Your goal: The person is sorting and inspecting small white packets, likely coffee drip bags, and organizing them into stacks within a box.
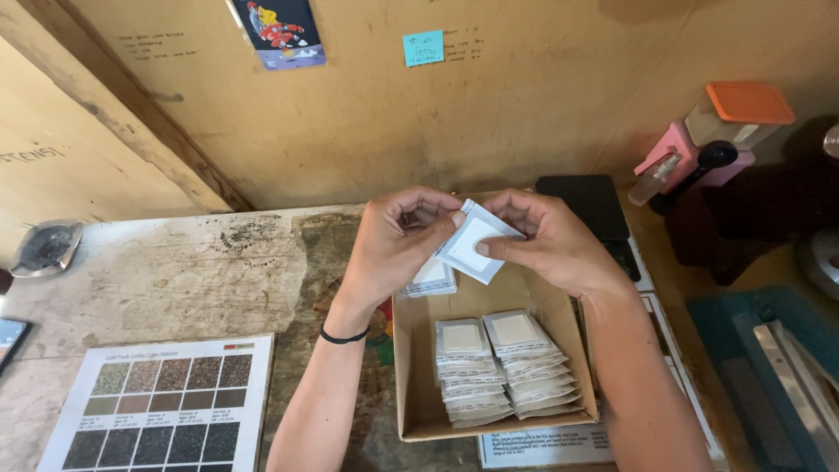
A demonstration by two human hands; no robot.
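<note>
Both hands hold one small white sachet [473,241] above an open cardboard box [411,367]. My left hand [398,240], with a black band on its wrist, pinches the sachet's upper left corner. My right hand [546,240] grips its right side with thumb and fingers. Under my left hand, a few more sachets [431,278] lie at the box's far end. Inside the box, two overlapping rows of the same white sachets [502,367] fan toward the near wall.
A printed colour chart of brown and grey squares [166,406] lies near left on the worn table [175,271]. A black scale [587,203], a pink device with an orange-lidded container [721,131], a metal ashtray [45,247] and a blue tray [769,367] stand around.
</note>
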